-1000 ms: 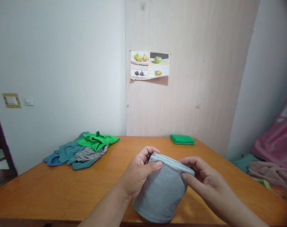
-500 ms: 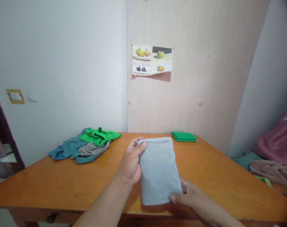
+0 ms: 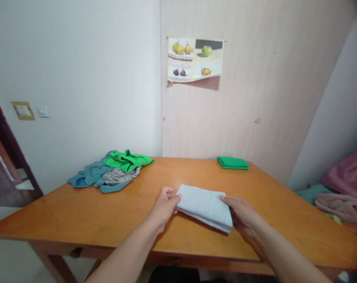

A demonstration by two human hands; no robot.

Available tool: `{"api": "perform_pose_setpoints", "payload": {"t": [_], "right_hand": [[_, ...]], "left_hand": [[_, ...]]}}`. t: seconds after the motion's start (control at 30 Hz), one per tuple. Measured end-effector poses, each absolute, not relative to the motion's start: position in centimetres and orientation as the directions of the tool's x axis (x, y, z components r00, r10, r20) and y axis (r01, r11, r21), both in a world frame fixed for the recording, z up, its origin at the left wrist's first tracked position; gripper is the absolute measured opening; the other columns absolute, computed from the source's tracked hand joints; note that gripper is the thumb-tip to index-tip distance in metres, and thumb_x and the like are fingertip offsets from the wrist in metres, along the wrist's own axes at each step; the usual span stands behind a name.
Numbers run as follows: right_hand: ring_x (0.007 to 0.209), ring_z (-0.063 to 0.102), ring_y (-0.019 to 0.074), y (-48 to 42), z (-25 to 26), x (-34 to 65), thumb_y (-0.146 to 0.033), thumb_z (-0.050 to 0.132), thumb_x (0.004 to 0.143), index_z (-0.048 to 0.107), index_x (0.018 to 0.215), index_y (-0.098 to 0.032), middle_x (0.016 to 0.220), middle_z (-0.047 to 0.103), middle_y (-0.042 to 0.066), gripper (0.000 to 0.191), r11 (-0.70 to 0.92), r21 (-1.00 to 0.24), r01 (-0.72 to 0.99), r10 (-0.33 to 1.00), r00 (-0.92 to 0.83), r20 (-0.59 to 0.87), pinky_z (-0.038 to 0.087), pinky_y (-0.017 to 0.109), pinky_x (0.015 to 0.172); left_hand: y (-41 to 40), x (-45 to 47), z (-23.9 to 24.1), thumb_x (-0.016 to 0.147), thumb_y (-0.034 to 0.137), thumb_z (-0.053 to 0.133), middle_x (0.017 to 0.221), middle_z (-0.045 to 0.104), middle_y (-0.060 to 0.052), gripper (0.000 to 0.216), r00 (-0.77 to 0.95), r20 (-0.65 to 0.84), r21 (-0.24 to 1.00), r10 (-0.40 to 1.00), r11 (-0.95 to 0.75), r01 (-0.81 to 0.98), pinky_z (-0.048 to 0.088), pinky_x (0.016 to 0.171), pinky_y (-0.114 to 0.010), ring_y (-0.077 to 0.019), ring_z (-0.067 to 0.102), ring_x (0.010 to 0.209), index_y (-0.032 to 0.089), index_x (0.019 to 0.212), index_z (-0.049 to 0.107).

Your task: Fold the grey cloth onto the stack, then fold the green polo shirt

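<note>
A light grey cloth [image 3: 204,206], folded into a thick rectangle, is held nearly level over the front middle of the wooden table [image 3: 131,224]. My left hand [image 3: 165,206] pinches its left edge, thumb on top and fingers beneath. On the opposite side my right hand [image 3: 240,212] grips the right edge, its thumb lying on the upper face; its other fingers are mostly hidden. Whether the cloth's underside touches the tabletop I cannot tell.
At the back left lies a crumpled heap of blue-grey clothes [image 3: 92,175] with a bright green garment [image 3: 128,160] and a striped piece [image 3: 119,176]. A folded green cloth [image 3: 233,163] rests at the back right. More fabric [image 3: 340,206] is piled beyond the table's right edge.
The grey cloth has tipped from upright to nearly flat and come lower. My right hand has moved up along its right edge; both hands still hold it. The view has shifted slightly.
</note>
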State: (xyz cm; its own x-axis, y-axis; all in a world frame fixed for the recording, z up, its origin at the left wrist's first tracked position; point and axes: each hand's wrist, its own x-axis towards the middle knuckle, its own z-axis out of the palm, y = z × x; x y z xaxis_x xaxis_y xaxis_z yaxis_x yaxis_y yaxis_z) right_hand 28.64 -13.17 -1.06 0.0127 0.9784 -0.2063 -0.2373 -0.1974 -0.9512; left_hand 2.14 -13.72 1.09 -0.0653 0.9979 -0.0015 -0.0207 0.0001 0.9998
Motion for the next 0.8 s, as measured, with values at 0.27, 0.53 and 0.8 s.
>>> {"api": "perform_pose_setpoints", "payload": {"t": [0.27, 0.53, 0.8], "right_hand": [[0.050, 0.055, 0.0127, -11.5, -1.4, 28.7, -0.038, 0.075, 0.074, 0.065, 0.077, -0.016, 0.060, 0.063, 0.001, 0.024, -0.127, -0.991, -0.046, 0.987, 0.088, -0.131, 0.039, 0.023, 0.046], [0.071, 0.063, 0.0196, -13.0, -0.9, 31.2, -0.046, 0.069, 0.076, 0.071, 0.087, -0.019, 0.076, 0.070, 0.005, 0.029, 0.125, -0.930, 0.347, 0.962, 0.188, 0.199, 0.048, 0.030, 0.062], [0.096, 0.063, 0.0269, -16.2, 0.0, 29.5, -0.049, 0.059, 0.088, 0.074, 0.103, -0.024, 0.103, 0.071, 0.009, 0.033, 0.391, -0.651, 0.651, 0.869, -0.027, 0.495, 0.048, 0.040, 0.085]], "left_hand": [[-13.6, 0.7, -0.7, 0.085, 0.039, 0.059, 0.083, 0.063, -0.001, 0.021, 0.116, 0.253, 0.891, 0.960, -0.278, 0.358, 0.044, 0.070, -0.028, -0.0173, 0.058, 0.077, 0.020, 0.092, 0.056], [-14.3, -1.5, 0.5, 0.086, 0.025, 0.052, 0.085, 0.061, -0.002, 0.011, 0.195, 0.365, 0.797, 0.910, -0.414, 0.440, 0.045, 0.073, -0.028, -0.0180, 0.057, 0.080, 0.020, 0.094, 0.059], [-16.1, -1.5, 1.9, 0.074, 0.007, 0.053, 0.114, 0.059, -0.006, 0.034, 0.504, 0.480, 0.450, 0.718, -0.695, 0.561, 0.040, 0.099, -0.038, -0.0248, 0.052, 0.112, 0.024, 0.103, 0.060]]}}
